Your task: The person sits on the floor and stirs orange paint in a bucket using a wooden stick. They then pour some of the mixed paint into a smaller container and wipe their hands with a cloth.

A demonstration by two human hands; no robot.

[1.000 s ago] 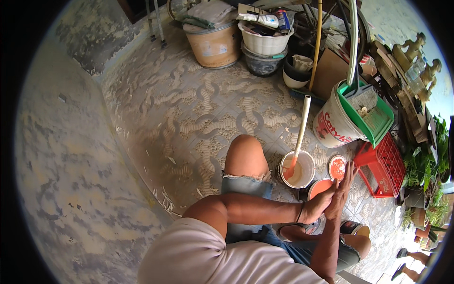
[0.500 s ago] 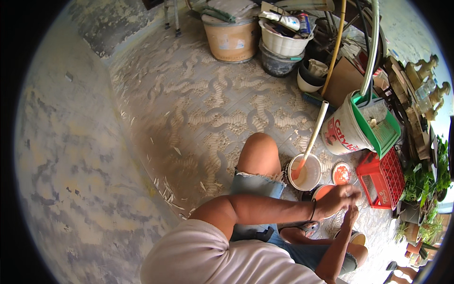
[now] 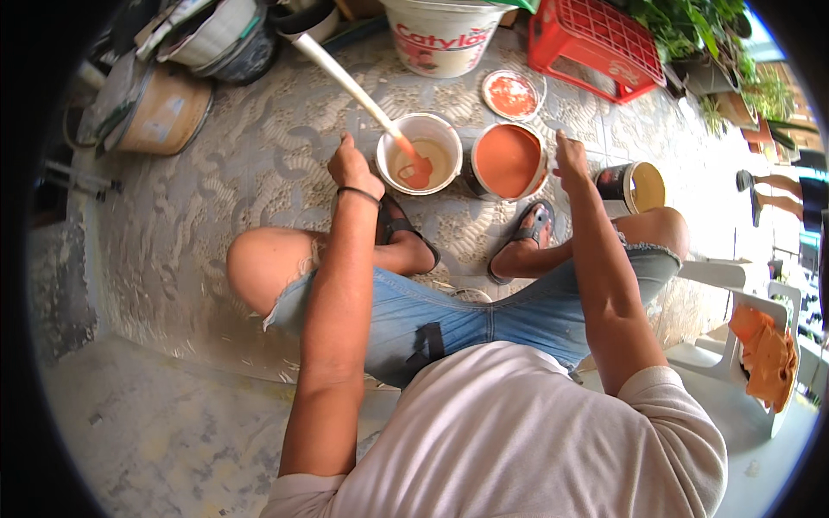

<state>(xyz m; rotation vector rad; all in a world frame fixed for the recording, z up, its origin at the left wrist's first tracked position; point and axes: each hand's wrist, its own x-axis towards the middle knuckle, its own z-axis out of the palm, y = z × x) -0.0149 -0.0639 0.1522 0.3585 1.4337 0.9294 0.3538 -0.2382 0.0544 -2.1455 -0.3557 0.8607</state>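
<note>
My left hand [image 3: 352, 168] is raised left of a white bucket [image 3: 402, 171], fingers curled; what they hold, if anything, is hidden. A long pale stick [image 3: 345, 79] with an orange-coated end leans inside this bucket, which has a little beige liquid. Beside it stands a can of orange paint [image 3: 507, 161]. My right hand [image 3: 570, 160] hovers at that can's right, fingers loosely bent and apart, with nothing clearly held. An orange-smeared lid [image 3: 514, 95] lies behind the cans, and a dark can with a beige top [image 3: 629, 188] stands right of my hand.
A large white bucket [image 3: 436, 47] and red crate [image 3: 594, 47] are at the back. Stacked tubs [image 3: 164, 104] fill the back left, potted plants [image 3: 721, 86] the back right. A white plastic chair [image 3: 721, 274] with orange cloth is at the right. Someone's legs [image 3: 773, 198] show at far right.
My hands, pressed together a second ago, have separated to either side of the two middle containers. The view has turned rightward, bringing the chair and both my sandalled feet into sight.
</note>
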